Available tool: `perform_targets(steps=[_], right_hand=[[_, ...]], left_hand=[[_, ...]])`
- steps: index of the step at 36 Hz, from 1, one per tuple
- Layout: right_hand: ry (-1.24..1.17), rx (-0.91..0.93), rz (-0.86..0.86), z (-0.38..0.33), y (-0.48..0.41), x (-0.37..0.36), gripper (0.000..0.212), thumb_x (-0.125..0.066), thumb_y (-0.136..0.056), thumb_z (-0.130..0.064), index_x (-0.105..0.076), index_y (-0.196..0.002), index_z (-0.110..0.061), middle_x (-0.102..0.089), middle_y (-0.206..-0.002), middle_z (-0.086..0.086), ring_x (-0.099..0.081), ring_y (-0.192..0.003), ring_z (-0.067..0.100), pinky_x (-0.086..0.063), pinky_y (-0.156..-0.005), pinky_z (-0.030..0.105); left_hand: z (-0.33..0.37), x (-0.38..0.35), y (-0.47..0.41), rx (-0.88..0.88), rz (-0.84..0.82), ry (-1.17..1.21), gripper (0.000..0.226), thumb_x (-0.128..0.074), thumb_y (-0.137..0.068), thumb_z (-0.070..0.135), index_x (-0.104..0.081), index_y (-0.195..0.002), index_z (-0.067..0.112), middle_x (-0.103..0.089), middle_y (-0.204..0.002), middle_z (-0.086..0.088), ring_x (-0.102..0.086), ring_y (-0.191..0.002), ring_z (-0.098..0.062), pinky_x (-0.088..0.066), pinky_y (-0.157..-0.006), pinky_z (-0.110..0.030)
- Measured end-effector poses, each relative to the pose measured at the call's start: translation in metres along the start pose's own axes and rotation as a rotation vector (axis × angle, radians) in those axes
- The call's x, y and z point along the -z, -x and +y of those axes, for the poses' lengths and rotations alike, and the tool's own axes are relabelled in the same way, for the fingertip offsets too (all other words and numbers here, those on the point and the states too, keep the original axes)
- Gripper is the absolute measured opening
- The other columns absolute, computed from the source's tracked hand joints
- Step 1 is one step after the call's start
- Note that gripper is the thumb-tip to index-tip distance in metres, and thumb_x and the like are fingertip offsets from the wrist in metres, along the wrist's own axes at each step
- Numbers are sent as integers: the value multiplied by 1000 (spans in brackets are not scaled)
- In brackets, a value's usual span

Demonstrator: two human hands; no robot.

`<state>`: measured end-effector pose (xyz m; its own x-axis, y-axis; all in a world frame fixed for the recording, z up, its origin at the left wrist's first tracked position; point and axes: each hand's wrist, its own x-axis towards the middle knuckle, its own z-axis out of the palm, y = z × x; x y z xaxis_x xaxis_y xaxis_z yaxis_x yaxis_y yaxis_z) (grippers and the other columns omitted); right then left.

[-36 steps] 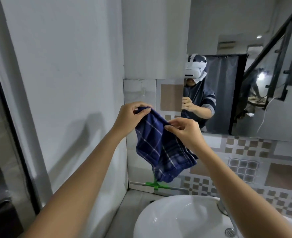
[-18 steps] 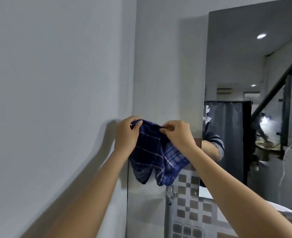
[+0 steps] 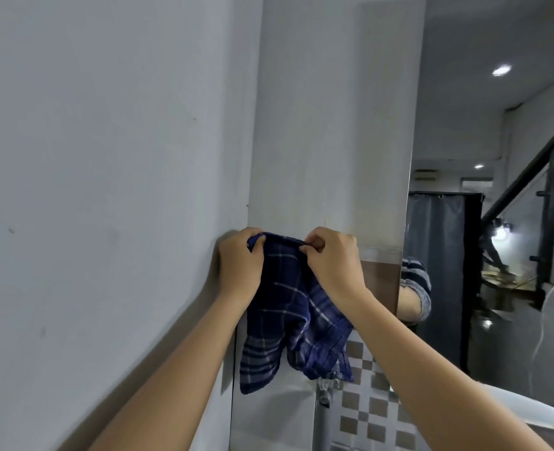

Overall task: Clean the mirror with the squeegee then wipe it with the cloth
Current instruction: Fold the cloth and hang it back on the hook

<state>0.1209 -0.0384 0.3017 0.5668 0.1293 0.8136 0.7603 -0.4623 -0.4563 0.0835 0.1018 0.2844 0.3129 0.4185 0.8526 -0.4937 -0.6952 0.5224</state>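
Both forearms are reaching up from the bottom edge, cut off before the elbows, so only bare arms are showing. The left hand (image 3: 240,267) is pinching the top left corner of the cloth (image 3: 288,317), fingers curled over the edge, and the right hand (image 3: 331,262) is gripping the same top edge just beside it, thumb and fingertips clamped on the bunched hem. So the dark blue plaid cloth is hanging down from between the two hands, draping below the wrists in two loose lobes, with the upper part stretched short between the grips.

Behind the lower end of the cloth a metal pipe (image 3: 323,405) is running down the wall, its top fitting partly covered by the fabric so it's hard to say what it is. Checkered tiles (image 3: 367,415) are showing right of it, and a curved white sink rim (image 3: 536,415) is poking in at the lower right, mostly out of frame.

Further back, the mirror (image 3: 464,125) is taking up the right side, well to the right of the cloth and not touching it. It's reflecting a striped sleeve (image 3: 415,284), a dark curtain, stair rails and ceiling lights. The squeegee isn't anywhere I can make out.
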Motion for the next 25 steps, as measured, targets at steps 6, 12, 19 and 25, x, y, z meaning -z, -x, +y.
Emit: perform_targets(steps=[6, 12, 19, 25], right_hand=[[-47, -42, 25, 4, 10, -3, 9, -66, -82, -14, -70, -76, -11, -68, -71, 3, -63, -68, 20, -56, -67, 38], [-134, -121, 5, 12, 21, -7, 12, -63, -85, -15, -73, -79, -12, -70, -76, 1, -64, -73, 15, -53, -67, 25], [-283, -137, 3, 21, 43, -7, 16, -59, -89, -15, -71, -100, -13, -66, -83, -7, -57, -74, -5, -43, -63, 1], [-420, -124, 46, 19, 57, -12, 16, -57, -91, -15, -67, -103, -17, -69, -86, -4, -64, -82, 4, -52, -71, 10]], left_hand=[[-8, -4, 12, 38, 3, 57, 15, -56, -87, 1, -70, -87, 7, -63, -78, 4, -54, -70, 4, -40, -65, -2], [-14, -9, 19, 134, 10, 108, 13, -59, -85, 2, -70, -88, 7, -64, -82, -1, -53, -70, 3, -40, -63, -1], [-20, -4, 38, 159, -112, 267, 23, -55, -90, 7, -63, -110, 15, -63, -103, 6, -57, -93, 2, -43, -78, -4], [-24, 1, 50, 118, -244, 293, 23, -51, -93, 18, -64, -112, 20, -67, -107, 7, -61, -100, -5, -49, -90, -30]])
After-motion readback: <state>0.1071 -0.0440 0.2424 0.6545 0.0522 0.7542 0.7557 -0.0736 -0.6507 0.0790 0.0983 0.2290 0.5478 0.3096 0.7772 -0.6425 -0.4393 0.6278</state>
